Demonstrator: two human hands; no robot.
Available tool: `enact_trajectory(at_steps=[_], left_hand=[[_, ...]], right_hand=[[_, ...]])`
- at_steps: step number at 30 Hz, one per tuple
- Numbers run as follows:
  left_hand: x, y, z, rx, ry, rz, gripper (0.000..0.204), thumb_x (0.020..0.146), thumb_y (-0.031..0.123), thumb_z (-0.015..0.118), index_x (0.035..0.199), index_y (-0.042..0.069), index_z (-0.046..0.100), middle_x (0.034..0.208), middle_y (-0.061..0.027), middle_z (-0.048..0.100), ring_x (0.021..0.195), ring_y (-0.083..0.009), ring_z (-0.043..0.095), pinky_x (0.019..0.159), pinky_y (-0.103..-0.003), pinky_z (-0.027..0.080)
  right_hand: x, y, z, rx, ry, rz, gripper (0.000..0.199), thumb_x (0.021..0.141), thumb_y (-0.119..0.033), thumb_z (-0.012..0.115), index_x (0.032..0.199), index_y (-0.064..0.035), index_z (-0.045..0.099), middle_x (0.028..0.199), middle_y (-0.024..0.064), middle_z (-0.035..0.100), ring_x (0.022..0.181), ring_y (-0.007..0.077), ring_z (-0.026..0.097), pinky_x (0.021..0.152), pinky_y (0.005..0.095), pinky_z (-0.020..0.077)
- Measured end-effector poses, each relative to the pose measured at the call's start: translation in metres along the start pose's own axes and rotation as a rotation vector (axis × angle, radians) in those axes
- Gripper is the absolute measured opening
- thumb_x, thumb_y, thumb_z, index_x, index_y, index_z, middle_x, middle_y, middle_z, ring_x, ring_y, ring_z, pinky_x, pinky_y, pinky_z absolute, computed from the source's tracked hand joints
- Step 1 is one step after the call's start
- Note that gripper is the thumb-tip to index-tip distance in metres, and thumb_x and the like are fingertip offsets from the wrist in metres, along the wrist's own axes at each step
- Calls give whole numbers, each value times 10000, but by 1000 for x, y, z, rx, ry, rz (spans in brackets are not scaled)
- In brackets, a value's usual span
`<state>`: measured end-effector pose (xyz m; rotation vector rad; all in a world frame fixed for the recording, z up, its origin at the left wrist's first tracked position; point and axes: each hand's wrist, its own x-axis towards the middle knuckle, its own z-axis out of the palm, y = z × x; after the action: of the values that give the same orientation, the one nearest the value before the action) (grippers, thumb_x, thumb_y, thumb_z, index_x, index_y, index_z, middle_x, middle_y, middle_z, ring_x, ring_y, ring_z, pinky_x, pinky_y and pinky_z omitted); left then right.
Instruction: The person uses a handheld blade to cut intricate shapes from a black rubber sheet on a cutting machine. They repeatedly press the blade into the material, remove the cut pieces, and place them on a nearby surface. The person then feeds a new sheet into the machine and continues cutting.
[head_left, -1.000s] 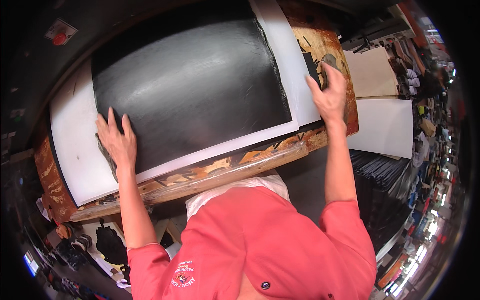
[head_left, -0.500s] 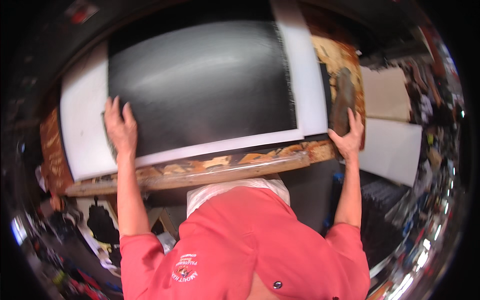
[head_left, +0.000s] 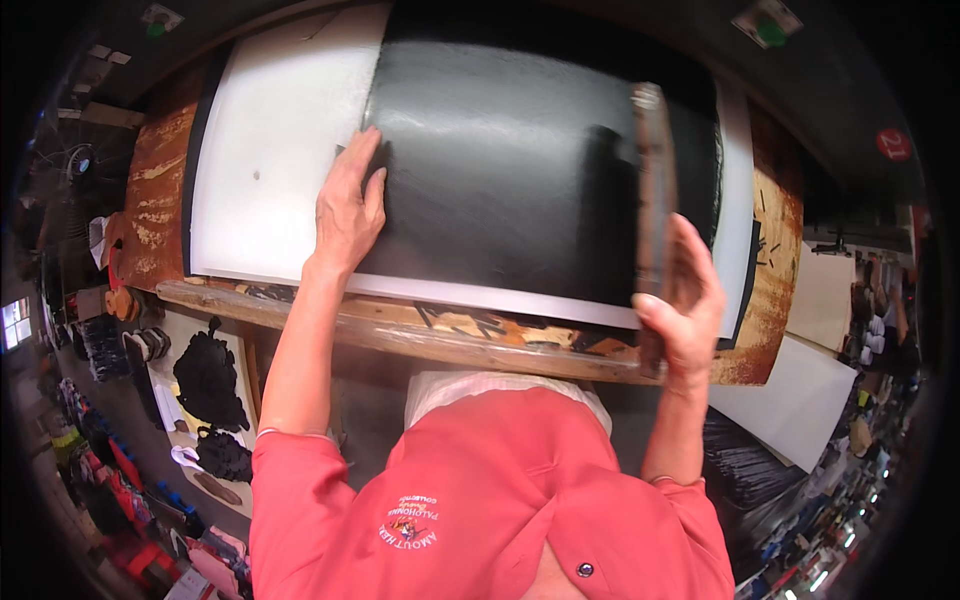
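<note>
So the right hand (head_left: 690, 300), right of centre in the frame, had its thumb on one side of a long narrow brown piece (head_left: 655, 190) and its fingers on the other, gripping it near the lower end. That piece ran nearly straight up the frame, over the right part of a big black sheet (head_left: 490, 180), with a dark shadow or reflection just left of it. Couldn't tell whether it touched the sheet or was held just above it.

The left hand (head_left: 348, 215) was left of centre, at the sheet's left edge, fingers pointing up the frame and thumb a bit apart from them. Honestly can't say if it was pinching anything under there.

The sheet filled the upper middle, lying on a white board (head_left: 270, 180) that showed at upper left and as a thin strip along the bottom and right. All that sat on a worn wooden bench (head_left: 160, 210), with a wooden rail (head_left: 480, 348) along the near edge and scraps (head_left: 470, 322) just behind it. Red shirt (head_left: 490, 480) took up the bottom middle.
</note>
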<state>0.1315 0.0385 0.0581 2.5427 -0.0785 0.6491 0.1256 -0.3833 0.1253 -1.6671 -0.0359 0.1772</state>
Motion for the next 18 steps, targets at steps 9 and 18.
enact_trajectory(at_steps=[9, 18], left_hand=[[-3, -12, -4, -402, 105, -216, 560, 992, -130, 479, 1530, 6, 555, 1420, -233, 681, 1331, -375, 661, 1124, -419, 534], [-1, -8, -11, -529, 74, -324, 519, 1056, -81, 395, 1569, -43, 466, 1562, -220, 570, 1399, -343, 621, 1148, -411, 503]], right_hand=[[75, -6, 235, -656, 23, -342, 938, 584, -307, 892, 1449, -41, 647, 1465, 388, 469, 1240, 510, 515, 1068, 558, 493], [82, -6, 298, -920, 186, -350, 854, 614, -267, 851, 1407, -19, 653, 1433, 385, 440, 1180, 542, 504, 1023, 593, 468]])
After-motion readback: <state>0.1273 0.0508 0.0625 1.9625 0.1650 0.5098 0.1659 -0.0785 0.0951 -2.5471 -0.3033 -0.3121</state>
